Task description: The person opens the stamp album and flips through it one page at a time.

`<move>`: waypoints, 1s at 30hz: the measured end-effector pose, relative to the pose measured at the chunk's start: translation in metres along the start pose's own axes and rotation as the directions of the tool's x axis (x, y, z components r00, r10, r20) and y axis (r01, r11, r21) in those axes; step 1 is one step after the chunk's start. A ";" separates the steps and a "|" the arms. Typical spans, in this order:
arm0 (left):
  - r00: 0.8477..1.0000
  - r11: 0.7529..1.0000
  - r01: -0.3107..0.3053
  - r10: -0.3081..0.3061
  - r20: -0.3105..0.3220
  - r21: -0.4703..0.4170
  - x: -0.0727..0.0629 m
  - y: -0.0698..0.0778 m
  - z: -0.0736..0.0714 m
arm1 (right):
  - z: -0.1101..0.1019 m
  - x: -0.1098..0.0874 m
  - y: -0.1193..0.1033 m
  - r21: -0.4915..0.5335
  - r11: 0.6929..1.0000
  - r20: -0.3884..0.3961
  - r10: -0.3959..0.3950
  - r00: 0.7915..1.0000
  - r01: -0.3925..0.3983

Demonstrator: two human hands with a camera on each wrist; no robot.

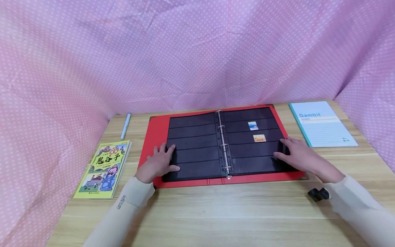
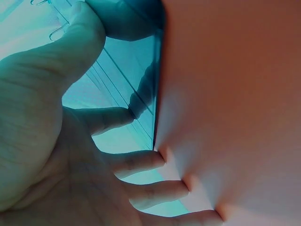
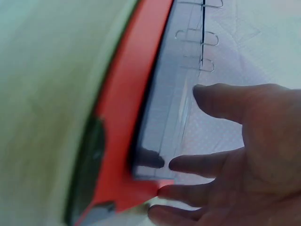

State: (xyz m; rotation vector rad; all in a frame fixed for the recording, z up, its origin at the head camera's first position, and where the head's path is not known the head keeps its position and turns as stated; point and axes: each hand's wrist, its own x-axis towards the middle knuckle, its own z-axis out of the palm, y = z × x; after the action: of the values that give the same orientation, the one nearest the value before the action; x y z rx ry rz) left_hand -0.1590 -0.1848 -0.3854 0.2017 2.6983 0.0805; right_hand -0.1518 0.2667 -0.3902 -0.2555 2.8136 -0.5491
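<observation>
On the surface (image 1: 197,212), the left hand (image 1: 157,164), fingers spread, touches the left side of an open red binder (image 1: 155,132); the right hand (image 1: 303,157), fingers extended, is at its right edge. Inside lie an orange stamp (image 1: 259,138), then a blue stamp (image 1: 253,126). Pink cloth (image 1: 197,58) hangs behind.
</observation>
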 end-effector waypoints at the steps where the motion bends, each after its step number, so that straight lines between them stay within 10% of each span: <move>1: 1.000 1.000 -0.002 0.002 -0.001 0.003 0.000 0.000 0.000 | 0.000 -0.001 0.002 -0.003 1.000 -0.005 -0.001 1.000 0.001; 21: 0.999 1.000 0.014 -0.015 0.040 0.027 -0.002 0.004 -0.002 | -0.002 -0.004 -0.007 0.052 0.998 -0.044 -0.029 0.999 0.031; 30: 0.999 1.000 -0.003 0.002 0.041 0.020 -0.002 0.001 -0.002 | -0.021 -0.023 -0.021 0.139 0.973 -0.219 -0.151 0.964 0.184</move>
State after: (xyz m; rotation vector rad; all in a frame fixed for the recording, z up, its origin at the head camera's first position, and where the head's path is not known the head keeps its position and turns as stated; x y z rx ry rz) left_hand -0.1582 -0.1846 -0.3826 0.2106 2.6594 0.0498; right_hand -0.1332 0.2597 -0.3574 -0.4307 2.9429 -0.8816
